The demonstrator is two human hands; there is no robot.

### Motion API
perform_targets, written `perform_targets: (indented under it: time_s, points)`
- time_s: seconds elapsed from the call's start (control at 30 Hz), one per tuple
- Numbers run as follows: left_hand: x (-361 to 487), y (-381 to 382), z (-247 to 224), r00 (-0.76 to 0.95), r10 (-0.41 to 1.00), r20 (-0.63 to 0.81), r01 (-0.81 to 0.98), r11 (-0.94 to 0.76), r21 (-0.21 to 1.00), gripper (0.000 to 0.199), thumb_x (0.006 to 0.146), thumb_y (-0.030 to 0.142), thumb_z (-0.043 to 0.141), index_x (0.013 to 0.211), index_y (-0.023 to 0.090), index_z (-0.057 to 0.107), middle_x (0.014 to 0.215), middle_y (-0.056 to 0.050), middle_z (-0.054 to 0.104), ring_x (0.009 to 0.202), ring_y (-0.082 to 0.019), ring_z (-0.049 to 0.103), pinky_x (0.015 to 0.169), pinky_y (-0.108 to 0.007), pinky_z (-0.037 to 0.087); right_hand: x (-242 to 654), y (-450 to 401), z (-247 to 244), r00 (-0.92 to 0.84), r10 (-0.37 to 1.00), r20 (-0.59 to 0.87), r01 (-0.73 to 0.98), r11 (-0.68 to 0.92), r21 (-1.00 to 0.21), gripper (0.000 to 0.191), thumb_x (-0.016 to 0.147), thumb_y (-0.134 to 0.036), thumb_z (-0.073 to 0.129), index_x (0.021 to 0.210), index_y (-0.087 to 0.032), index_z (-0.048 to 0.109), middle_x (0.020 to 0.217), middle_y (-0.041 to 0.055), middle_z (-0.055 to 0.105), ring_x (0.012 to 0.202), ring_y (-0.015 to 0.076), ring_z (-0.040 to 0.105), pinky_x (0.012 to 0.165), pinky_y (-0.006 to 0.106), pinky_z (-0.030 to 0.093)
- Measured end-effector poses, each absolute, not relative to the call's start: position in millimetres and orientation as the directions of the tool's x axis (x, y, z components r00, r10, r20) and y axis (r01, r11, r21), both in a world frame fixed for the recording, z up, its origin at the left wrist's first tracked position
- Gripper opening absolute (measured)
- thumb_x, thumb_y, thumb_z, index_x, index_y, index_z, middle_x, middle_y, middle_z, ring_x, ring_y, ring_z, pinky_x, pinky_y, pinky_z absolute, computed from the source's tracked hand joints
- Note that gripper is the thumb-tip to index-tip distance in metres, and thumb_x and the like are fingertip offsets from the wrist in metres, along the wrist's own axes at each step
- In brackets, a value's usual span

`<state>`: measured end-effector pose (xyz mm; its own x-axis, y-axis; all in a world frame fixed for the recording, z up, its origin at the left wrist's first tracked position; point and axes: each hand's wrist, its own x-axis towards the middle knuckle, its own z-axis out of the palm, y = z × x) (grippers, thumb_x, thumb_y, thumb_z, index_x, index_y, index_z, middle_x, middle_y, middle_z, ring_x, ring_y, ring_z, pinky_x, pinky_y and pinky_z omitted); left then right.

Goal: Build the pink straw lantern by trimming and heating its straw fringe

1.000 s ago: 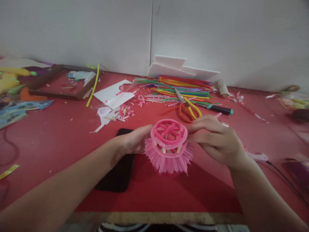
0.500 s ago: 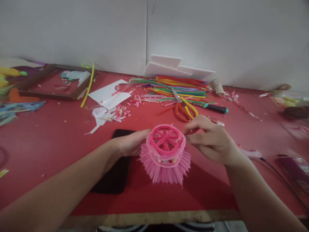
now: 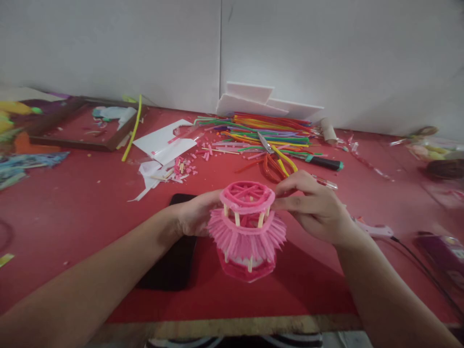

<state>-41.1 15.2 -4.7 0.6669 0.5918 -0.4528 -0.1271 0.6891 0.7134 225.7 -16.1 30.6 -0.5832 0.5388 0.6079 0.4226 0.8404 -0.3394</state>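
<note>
A pink tiered model (image 3: 248, 237) is held up over the red table, with a ring and crossed bars on top, short pale posts, a flared pleated skirt and a lower pink base. My left hand (image 3: 199, 212) grips its left side, the fingertips hidden behind it. At the upper right rim, my right hand (image 3: 313, 208) has its thumb and fingers pressed together against the model. Under my left forearm lies a black phone (image 3: 174, 266).
Scissors (image 3: 275, 157) and a cutter (image 3: 324, 163) lie beside colorful sticks (image 3: 271, 130). White paper (image 3: 165, 140) and pink scraps sit left of them. A brown frame (image 3: 72, 142) is at the back left, a corded glue gun (image 3: 377, 230) at the right.
The pink model has tilted more upright, so its posts and lower base now show beneath the top ring and skirt. Both hands stay at its sides, my right hand slightly shifted.
</note>
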Motion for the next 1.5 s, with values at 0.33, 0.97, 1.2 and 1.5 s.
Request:
perform_targets:
  time_s: [0.33, 0.97, 1.2, 1.5]
  points:
    - [-32, 12, 1, 0.752, 0.410, -0.517, 0.130, 0.676, 0.725, 0.038, 0.063, 0.051, 0.083, 0.079, 0.018, 0.073, 0.080, -0.005, 0.078, 0.089, -0.024, 0.073, 0.086, -0.034, 0.056, 225, -13, 31, -0.619, 0.625, 0.476, 0.293, 0.746, -0.598, 0.014, 0.100, -0.016, 0.064, 0.098, -0.021, 0.077, 0.084, 0.0042, 0.075, 0.080, 0.0154, 0.067, 0.076, 0.031, 0.053]
    - [-36, 7, 31, 0.588, 0.808, 0.034, 0.168, -0.163, 0.972, 0.038, 0.078, 0.030, 0.064, 0.112, 0.019, 0.077, 0.112, -0.007, 0.077, 0.104, -0.027, 0.072, 0.094, -0.039, 0.057, 236, -16, 31, -0.384, 0.778, 0.498, 0.669, 0.606, -0.431, 0.033, 0.099, -0.013, 0.058, 0.124, -0.025, 0.077, 0.096, 0.0051, 0.068, 0.088, 0.0176, 0.067, 0.077, 0.031, 0.055]
    - [-33, 3, 15, 0.578, 0.749, 0.325, 0.351, -0.588, 0.729, 0.061, 0.082, 0.026, 0.061, 0.142, 0.015, 0.063, 0.139, -0.017, 0.064, 0.130, -0.029, 0.064, 0.115, -0.046, 0.048, 227, -23, 36, -0.258, 0.733, 0.630, 0.761, 0.556, -0.336, 0.015, 0.095, -0.015, 0.068, 0.101, -0.025, 0.079, 0.093, 0.0032, 0.077, 0.082, 0.0162, 0.071, 0.072, 0.028, 0.056]
    - [-27, -3, 1, 0.509, 0.706, 0.493, 0.490, -0.708, 0.508, 0.059, 0.090, 0.028, 0.061, 0.146, 0.012, 0.057, 0.141, -0.022, 0.059, 0.134, -0.034, 0.059, 0.112, -0.051, 0.051, 193, -35, 35, -0.105, 0.768, 0.632, 0.759, 0.472, -0.448, 0.013, 0.093, -0.013, 0.067, 0.087, -0.023, 0.073, 0.082, 0.0015, 0.076, 0.075, 0.0168, 0.069, 0.070, 0.030, 0.056]
